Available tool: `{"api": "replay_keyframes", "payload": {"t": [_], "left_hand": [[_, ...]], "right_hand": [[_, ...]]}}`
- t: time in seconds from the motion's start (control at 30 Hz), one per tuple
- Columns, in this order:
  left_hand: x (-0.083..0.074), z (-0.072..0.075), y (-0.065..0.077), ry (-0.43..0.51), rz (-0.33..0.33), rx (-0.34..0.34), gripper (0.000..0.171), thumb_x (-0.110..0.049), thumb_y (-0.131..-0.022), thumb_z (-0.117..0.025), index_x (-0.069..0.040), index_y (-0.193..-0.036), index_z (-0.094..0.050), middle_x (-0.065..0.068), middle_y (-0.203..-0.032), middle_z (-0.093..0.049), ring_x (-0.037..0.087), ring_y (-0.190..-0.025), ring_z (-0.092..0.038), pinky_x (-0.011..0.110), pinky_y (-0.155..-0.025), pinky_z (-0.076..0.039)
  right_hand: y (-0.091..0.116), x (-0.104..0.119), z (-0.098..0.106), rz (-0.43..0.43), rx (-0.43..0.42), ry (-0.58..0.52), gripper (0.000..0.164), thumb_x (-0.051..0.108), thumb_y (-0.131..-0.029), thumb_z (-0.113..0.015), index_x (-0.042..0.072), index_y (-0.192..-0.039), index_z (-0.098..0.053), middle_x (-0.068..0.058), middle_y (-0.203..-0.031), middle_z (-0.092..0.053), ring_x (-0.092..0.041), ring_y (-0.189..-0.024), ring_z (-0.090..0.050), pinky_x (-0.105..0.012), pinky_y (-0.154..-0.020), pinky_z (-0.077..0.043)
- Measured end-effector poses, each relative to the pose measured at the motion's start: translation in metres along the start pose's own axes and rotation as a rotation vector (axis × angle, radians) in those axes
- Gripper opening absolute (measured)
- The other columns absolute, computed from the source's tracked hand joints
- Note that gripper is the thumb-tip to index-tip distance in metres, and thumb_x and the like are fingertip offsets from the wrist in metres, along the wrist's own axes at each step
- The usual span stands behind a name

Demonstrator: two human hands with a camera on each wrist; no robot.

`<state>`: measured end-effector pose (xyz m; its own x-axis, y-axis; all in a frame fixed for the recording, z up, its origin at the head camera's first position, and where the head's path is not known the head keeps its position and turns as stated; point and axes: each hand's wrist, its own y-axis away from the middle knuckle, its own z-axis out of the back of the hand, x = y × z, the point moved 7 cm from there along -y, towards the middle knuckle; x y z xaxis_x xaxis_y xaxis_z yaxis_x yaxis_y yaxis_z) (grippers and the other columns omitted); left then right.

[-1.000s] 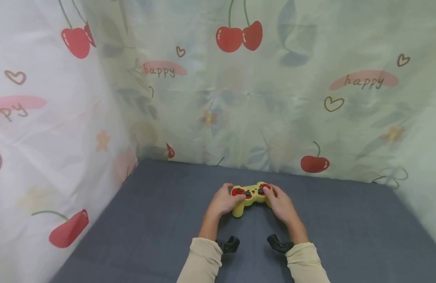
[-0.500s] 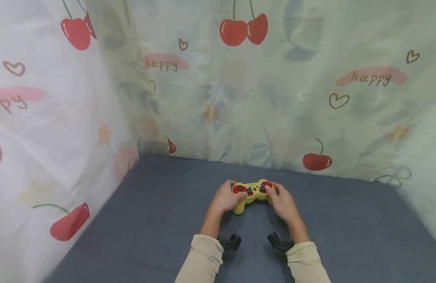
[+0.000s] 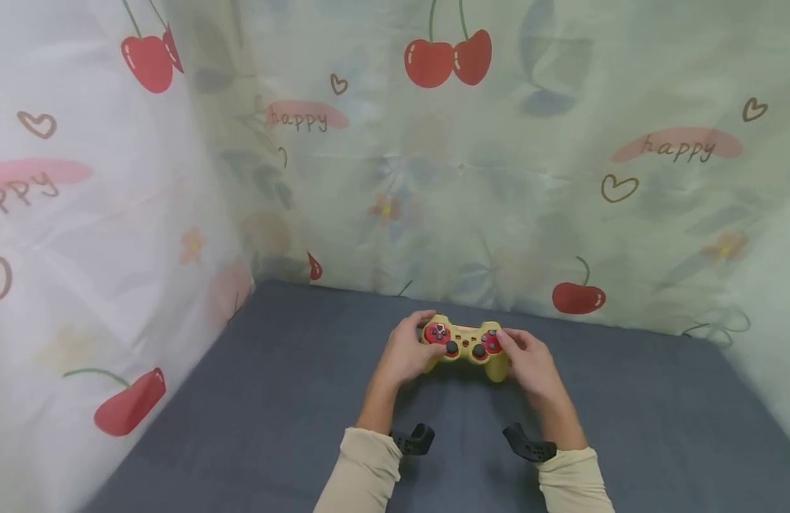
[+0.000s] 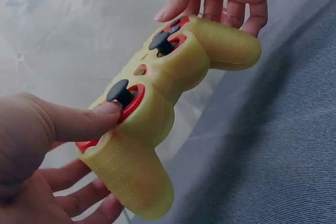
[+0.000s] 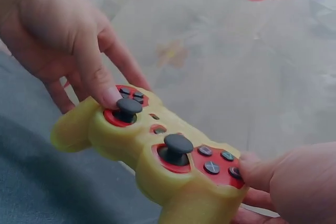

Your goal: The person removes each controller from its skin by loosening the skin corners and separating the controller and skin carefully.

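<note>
Nearest the head camera, both forearms are covered by pale beige sleeves (image 3: 362, 467), and a black bracket (image 3: 416, 439) is worn at the left wrist, with a matching black mount (image 3: 529, 443) at the right. Beyond the cuffs, a yellow game controller (image 3: 457, 333) is held between the two hands, its face turned upward. The left grip side is grasped by the left hand (image 3: 405, 354), with the thumb laid against the left thumbstick (image 5: 128, 107) and the fingers placed around the back. The opposite side is grasped by the right hand (image 3: 534, 365), with the thumb set at the outer edge of the face buttons (image 5: 211, 167) (the right thumbstick (image 5: 178, 144) is left uncovered). The controller is positioned over a dark grey-blue cloth surface (image 3: 292, 370), on which a shadow is cast. At the far edge, the surface is bordered by a light curtain (image 3: 465, 171), printed with red cherries (image 3: 429, 64), outlined hearts (image 3: 620, 189) and the word "happy" on pink strokes (image 3: 677, 144).
</note>
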<state>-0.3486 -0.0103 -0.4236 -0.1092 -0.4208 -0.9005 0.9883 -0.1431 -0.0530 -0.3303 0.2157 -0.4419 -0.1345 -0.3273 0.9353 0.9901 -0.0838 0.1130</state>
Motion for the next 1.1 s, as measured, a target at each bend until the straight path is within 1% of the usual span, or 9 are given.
{"api": "replay_keyframes", "payload": {"t": [0.1,0.2,0.47,0.53,0.63,0.77,0.9,1.03,1.1], "left_hand": [[-0.007,0.004,0.002,0.035,-0.044,0.01,0.062,-0.016,-0.091,-0.078,-0.023,-0.148,-0.054,0.006,-0.141,-0.058,0.017,-0.093,-0.06,0.029,-0.07,-0.052],[-0.013,0.008,0.004,0.087,-0.085,0.008,0.062,-0.015,-0.09,-0.078,-0.024,-0.147,-0.055,0.006,-0.139,-0.058,0.019,-0.096,-0.06,0.029,-0.068,-0.053],[-0.024,0.012,0.008,0.167,-0.164,-0.007,0.061,-0.015,-0.089,-0.08,-0.028,-0.144,-0.058,0.002,-0.143,-0.057,0.024,-0.104,-0.061,0.032,-0.073,-0.055],[-0.026,0.013,0.009,0.172,-0.174,-0.014,0.06,-0.015,-0.089,-0.08,-0.031,-0.143,-0.059,0.001,-0.144,-0.057,0.025,-0.106,-0.061,0.035,-0.078,-0.056],[-0.03,0.013,0.011,0.161,-0.2,-0.015,0.06,-0.014,-0.089,-0.08,-0.032,-0.142,-0.059,-0.001,-0.144,-0.057,0.025,-0.113,-0.06,0.04,-0.092,-0.055],[-0.036,0.013,0.012,0.17,-0.242,0.004,0.059,-0.008,-0.092,-0.074,-0.028,-0.145,-0.058,-0.001,-0.143,-0.058,0.025,-0.123,-0.058,0.047,-0.107,-0.048],[-0.037,0.013,0.011,0.252,-0.247,0.052,0.057,-0.006,-0.095,-0.067,-0.024,-0.147,-0.055,0.001,-0.146,-0.058,0.024,-0.132,-0.058,0.051,-0.115,-0.043],[-0.036,0.011,0.011,0.267,-0.218,0.074,0.06,-0.024,-0.095,-0.073,-0.028,-0.15,-0.05,-0.003,-0.153,-0.053,0.02,-0.143,-0.049,0.048,-0.12,-0.039],[-0.036,0.009,0.011,0.263,-0.195,0.087,0.067,-0.033,-0.092,-0.077,-0.03,-0.151,-0.047,-0.003,-0.149,-0.056,0.02,-0.137,-0.055,0.046,-0.113,-0.046]], "right_hand": [[0.005,0.004,0.005,-0.002,-0.002,-0.032,0.065,0.05,-0.105,-0.051,0.005,-0.152,-0.044,-0.019,-0.145,-0.054,-0.022,-0.116,-0.061,-0.028,-0.083,-0.056],[0.009,0.01,0.01,0.011,0.006,-0.045,0.066,0.051,-0.104,-0.051,0.006,-0.152,-0.045,-0.017,-0.143,-0.055,-0.013,-0.109,-0.062,-0.029,-0.084,-0.056],[0.019,0.03,0.019,0.059,0.007,-0.017,0.068,0.054,-0.103,-0.049,0.008,-0.153,-0.044,-0.014,-0.138,-0.058,-0.003,-0.102,-0.06,-0.023,-0.084,-0.053],[0.021,0.033,0.02,0.056,0.016,-0.016,0.068,0.054,-0.103,-0.05,0.007,-0.153,-0.044,-0.014,-0.139,-0.059,-0.002,-0.102,-0.059,-0.022,-0.084,-0.053],[0.022,0.035,0.021,0.055,0.025,-0.004,0.069,0.054,-0.102,-0.053,0.006,-0.151,-0.047,-0.01,-0.134,-0.063,0.001,-0.101,-0.059,-0.022,-0.083,-0.053],[0.025,0.037,0.021,0.063,0.076,-0.024,0.066,0.05,-0.101,-0.058,0.004,-0.149,-0.049,-0.004,-0.125,-0.068,0.002,-0.098,-0.062,-0.026,-0.083,-0.057],[0.027,0.039,0.021,0.074,0.103,-0.037,0.065,0.044,-0.102,-0.06,0.003,-0.15,-0.047,-0.012,-0.133,-0.066,0.003,-0.1,-0.064,-0.03,-0.086,-0.06],[0.033,0.045,0.023,0.11,0.089,-0.007,0.063,0.039,-0.101,-0.063,0.002,-0.15,-0.046,-0.022,-0.142,-0.06,-0.002,-0.103,-0.066,-0.034,-0.091,-0.06],[0.036,0.05,0.024,0.144,0.09,0.02,0.063,0.037,-0.102,-0.063,0.002,-0.151,-0.046,-0.024,-0.143,-0.059,-0.003,-0.105,-0.066,-0.033,-0.092,-0.06]]}}
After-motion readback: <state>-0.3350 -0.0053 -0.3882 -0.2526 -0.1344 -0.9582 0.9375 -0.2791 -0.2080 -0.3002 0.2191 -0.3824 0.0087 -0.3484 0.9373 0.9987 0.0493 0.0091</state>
